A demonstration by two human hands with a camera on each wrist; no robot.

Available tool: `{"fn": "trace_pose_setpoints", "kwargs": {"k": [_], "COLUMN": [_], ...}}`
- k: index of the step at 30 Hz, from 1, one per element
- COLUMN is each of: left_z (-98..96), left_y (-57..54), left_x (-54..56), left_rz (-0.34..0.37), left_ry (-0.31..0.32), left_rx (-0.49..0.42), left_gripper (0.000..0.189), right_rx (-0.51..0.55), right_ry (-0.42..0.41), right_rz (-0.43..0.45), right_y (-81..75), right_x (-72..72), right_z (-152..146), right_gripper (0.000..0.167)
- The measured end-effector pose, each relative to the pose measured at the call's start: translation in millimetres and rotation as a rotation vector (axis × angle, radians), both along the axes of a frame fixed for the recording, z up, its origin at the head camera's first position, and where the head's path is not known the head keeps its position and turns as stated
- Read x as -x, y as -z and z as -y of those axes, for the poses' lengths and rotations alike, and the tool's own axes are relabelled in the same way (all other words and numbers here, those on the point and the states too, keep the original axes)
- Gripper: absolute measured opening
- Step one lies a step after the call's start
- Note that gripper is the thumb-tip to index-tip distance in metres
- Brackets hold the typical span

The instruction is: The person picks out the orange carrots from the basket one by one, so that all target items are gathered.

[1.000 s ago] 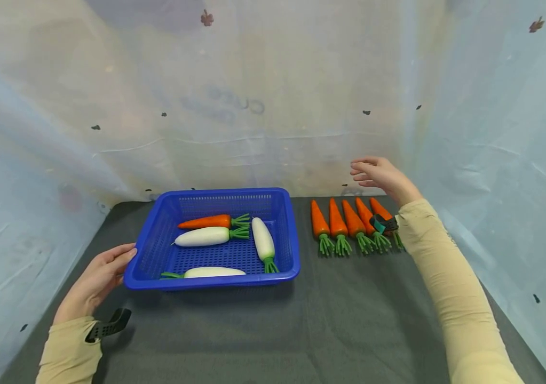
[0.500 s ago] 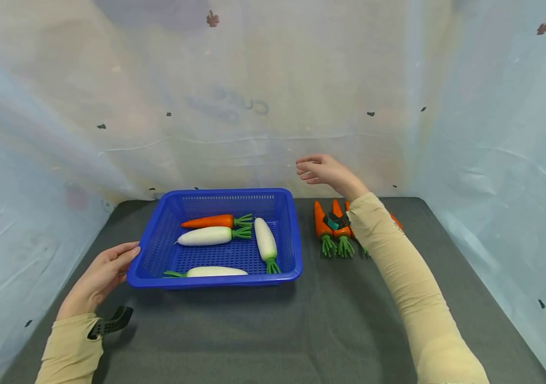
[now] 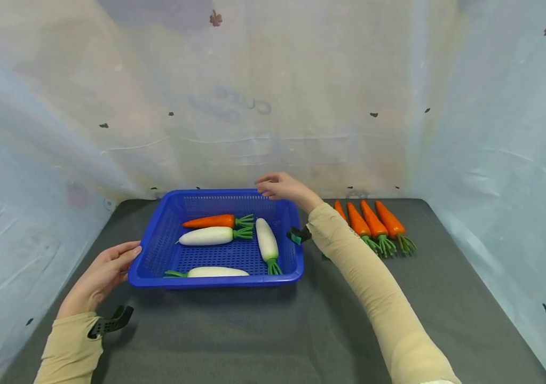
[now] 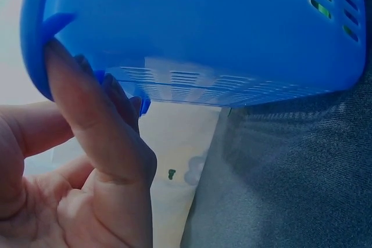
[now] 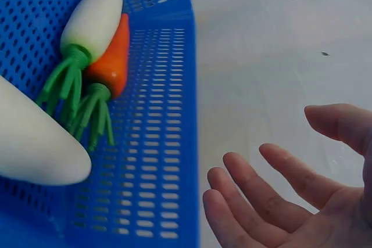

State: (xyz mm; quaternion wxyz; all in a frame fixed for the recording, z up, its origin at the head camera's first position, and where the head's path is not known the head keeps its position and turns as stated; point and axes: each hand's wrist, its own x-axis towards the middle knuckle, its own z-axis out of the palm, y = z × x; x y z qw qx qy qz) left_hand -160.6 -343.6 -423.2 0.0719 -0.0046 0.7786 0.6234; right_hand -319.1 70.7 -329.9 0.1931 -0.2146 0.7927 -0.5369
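Observation:
A blue plastic basket (image 3: 205, 283) stands on the grey cloth. My left hand (image 3: 97, 280) grips its left rim, fingers hooked under the lip in the left wrist view. Inside lie one orange carrot (image 3: 210, 221) and three white radishes: one beside the carrot (image 3: 205, 236), one along the right side (image 3: 267, 241) and one behind the front wall (image 3: 217, 272), partly hidden. Above the basket's back right corner hovers my right hand (image 3: 286, 190), holding nothing. In the right wrist view its fingers (image 5: 279, 201) are spread and loosely bent, just outside the rim.
Several more carrots (image 3: 390, 218) lie in a row on the cloth, right of the basket, some partly behind my right forearm (image 3: 373, 288). A pale plastic sheet (image 3: 301, 96) hangs behind the grey-covered table (image 3: 234, 341) and along both sides.
My right hand has swept left from above the carrot row to the basket's back right corner, dropping slightly. The left hand keeps its grip. Basket and vegetables stay put; the view shifts slightly.

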Motion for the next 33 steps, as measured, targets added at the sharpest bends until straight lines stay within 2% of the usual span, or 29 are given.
{"fn": "trace_pose_setpoints", "kwargs": {"k": [6,14,19,23,33], "left_z": [1.2,3.6,2.6,1.9,2.4], "left_y": [-0.4,-0.7,-0.2,-0.8,-1.5], "left_x": [-0.5,-4.6,-6.1,-6.8,-7.2], "left_rz": [0.011,0.012,0.008,0.003,0.018], "left_ry": [-0.004,-0.005,-0.002,0.001,0.0], "left_rx": [-0.005,-0.007,-0.02,-0.031,-0.034], "left_gripper": [0.059,0.063,0.052,0.043,0.057], "right_rx": [-0.08,-0.231,-0.327,-0.342,-0.296], "right_ry": [-0.041,-0.102,-0.105,-0.122,-0.149], "right_rz": [-0.015,-0.115,-0.142,-0.154,-0.092], "right_y": [10.2,30.2,36.6,36.2,47.0], "right_x": [1.8,-0.6,-4.3,-6.6,-6.7], "right_z": [22.6,51.4,63.2,70.1,81.6], "right_gripper": [0.041,0.045,0.052,0.057,0.064]}}
